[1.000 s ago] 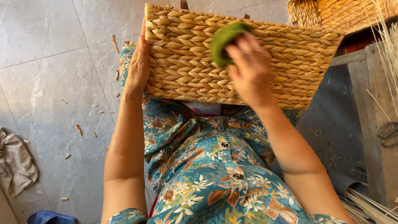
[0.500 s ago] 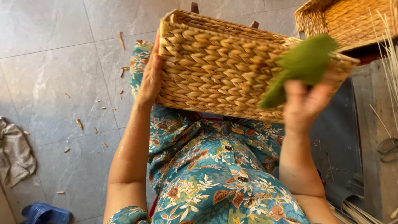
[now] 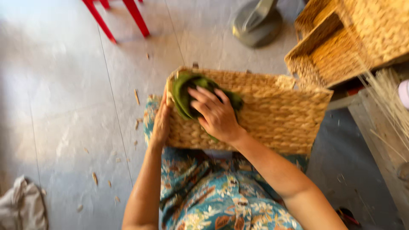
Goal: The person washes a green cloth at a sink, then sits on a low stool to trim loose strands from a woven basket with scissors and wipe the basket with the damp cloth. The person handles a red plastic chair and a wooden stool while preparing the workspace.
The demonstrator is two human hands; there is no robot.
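woven basket [image 3: 272, 115]: straw-tan, braided pattern | cloth [image 3: 184, 96]: dark green, plain | garment [image 3: 213, 191]: teal with orange-brown and cream floral print | floor [image 3: 64, 106]: pale grey tiles | chair legs [image 3: 115, 17]: red | second basket [image 3: 341, 42]: golden tan weave | rag [image 3: 23, 206]: beige

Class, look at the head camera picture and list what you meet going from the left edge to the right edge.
Crumpled cloth on the floor → red chair legs → left hand → green cloth → right hand → woven basket on the lap → stacked woven baskets → bundle of pale reeds.
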